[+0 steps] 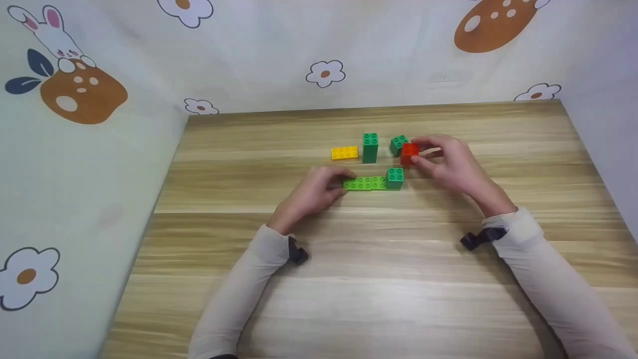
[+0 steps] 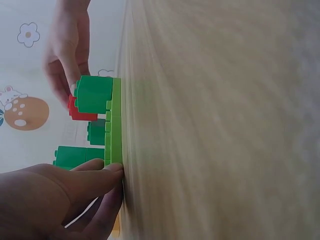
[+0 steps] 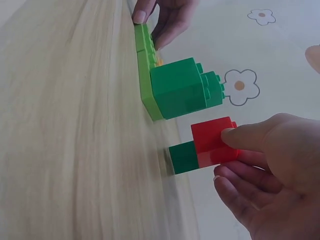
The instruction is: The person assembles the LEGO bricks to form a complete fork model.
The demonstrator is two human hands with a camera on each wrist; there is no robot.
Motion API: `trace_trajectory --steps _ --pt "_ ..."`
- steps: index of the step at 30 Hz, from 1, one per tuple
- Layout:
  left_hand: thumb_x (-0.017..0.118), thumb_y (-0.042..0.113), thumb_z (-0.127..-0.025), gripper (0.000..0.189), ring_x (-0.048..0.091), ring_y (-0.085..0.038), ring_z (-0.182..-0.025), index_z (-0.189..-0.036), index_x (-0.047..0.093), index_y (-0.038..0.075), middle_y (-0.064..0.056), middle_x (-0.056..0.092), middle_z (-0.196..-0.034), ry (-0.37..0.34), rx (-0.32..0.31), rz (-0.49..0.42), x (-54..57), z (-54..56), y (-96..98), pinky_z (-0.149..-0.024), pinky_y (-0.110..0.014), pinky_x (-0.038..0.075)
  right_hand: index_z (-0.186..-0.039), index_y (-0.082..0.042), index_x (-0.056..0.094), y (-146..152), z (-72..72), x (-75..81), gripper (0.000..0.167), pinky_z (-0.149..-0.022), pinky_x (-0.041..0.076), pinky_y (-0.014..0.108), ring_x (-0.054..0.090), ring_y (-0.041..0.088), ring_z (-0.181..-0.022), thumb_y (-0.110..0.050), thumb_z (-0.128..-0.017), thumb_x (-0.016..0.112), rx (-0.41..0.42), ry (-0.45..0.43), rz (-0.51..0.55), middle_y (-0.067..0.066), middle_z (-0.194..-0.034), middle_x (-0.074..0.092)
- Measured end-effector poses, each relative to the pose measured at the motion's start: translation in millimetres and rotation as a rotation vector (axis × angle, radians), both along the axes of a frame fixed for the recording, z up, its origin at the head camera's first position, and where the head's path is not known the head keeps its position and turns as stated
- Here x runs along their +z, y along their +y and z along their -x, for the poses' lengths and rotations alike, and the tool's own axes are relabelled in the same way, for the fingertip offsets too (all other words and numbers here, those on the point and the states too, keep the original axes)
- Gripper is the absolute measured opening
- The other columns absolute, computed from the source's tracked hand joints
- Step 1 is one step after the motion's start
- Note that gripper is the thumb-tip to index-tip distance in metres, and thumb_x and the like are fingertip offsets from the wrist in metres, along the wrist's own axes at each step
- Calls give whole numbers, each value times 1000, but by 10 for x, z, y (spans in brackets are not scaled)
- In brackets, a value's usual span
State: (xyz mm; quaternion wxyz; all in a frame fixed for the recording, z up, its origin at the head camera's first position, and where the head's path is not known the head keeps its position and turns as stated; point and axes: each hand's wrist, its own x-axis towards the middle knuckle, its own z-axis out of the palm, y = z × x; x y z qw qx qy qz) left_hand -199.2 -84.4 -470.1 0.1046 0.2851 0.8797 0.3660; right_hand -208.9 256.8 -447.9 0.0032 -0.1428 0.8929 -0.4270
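My right hand [image 1: 451,162] pinches a red building block [image 1: 409,154] between thumb and fingers. In the right wrist view that red block overlaps a dark green block [image 3: 183,158] behind it. My left hand [image 1: 316,187] grips the left end of a row of flat light green bricks [image 1: 360,183], thumb on the near side. On the right end of the row sits a dark green block [image 1: 395,178]. The left wrist view shows the red block raised off the table, partly hidden by that dark green block.
A taller dark green stack [image 1: 370,148] stands behind the light green row. Left of it lies a flat yellow brick [image 1: 344,153]. The wooden table [image 1: 379,279] ends at the back against a patterned wall covering [image 1: 259,65].
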Motion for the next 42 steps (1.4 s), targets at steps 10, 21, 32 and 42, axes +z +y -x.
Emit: trace_trajectory --steps 10,21,32,42 --pt "77 0 -97 37 70 -20 -130 -133 75 9 -6 77 -134 6 0 3 -4 11 8 -120 -37 52 -133 -5 74 -112 -58 15 38 -93 60 14 74 25 -114 -10 -96 83 12 145 108 12 -126 78" --pt "77 1 -97 37 70 -21 -131 -133 75 9 -6 77 -134 -9 -8 -19 -7 19 -3 -120 -38 52 -134 -12 75 -330 -158 -15 39 -102 63 31 74 22 -115 -11 -96 83 57 124 226 7 -130 76" --pt "76 1 -97 36 69 -20 -131 -132 76 11 -4 77 -133 10 9 1 -4 18 1 -121 -38 51 -133 -10 75 -421 -194 -65 39 -101 63 33 76 20 -111 -16 -95 86 74 137 181 6 -126 77" --pt "77 2 -97 36 69 -19 -130 -132 77 13 -2 77 -133 10 17 18 -12 19 2 -121 -38 50 -132 -17 76 -507 -220 -119 39 -103 63 48 76 25 -113 -23 -95 87 112 118 111 3 -129 78"
